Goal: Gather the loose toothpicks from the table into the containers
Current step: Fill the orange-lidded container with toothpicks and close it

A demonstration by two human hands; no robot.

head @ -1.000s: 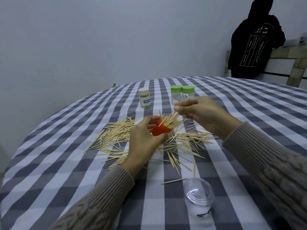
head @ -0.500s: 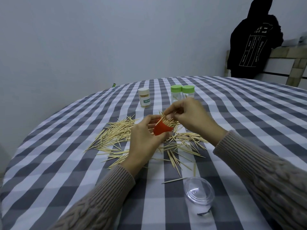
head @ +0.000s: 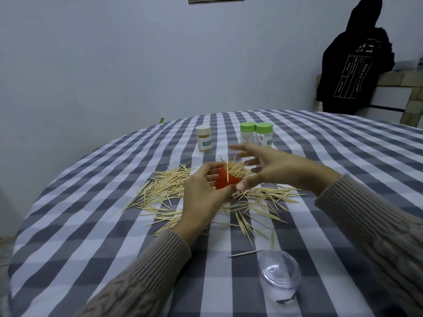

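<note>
We see the left hand (head: 201,193) gripping a small red container (head: 225,181), held tilted just above the surface (head: 91,225) w/ a bunch of toothpicks sticking out of its mouth toward the right. The right hand (head: 272,169) hovers just beside that bunch, fingers spread & blurred, released, holding nothing we can make out. One toothpick (head: 227,167) stands upright in front of the container. Loose toothpicks (head: 164,191) lie scattered on the checked cloth left, right & near side of the hands. At the far side: a white-lidded jar (head: 203,138) full of picks, and 2 green-lidded jars (head: 256,135) touching each other. A clear lid (head: 279,269) sits near the right sleeve. A person in a black hoodie (head: 352,56) stands far right
</note>
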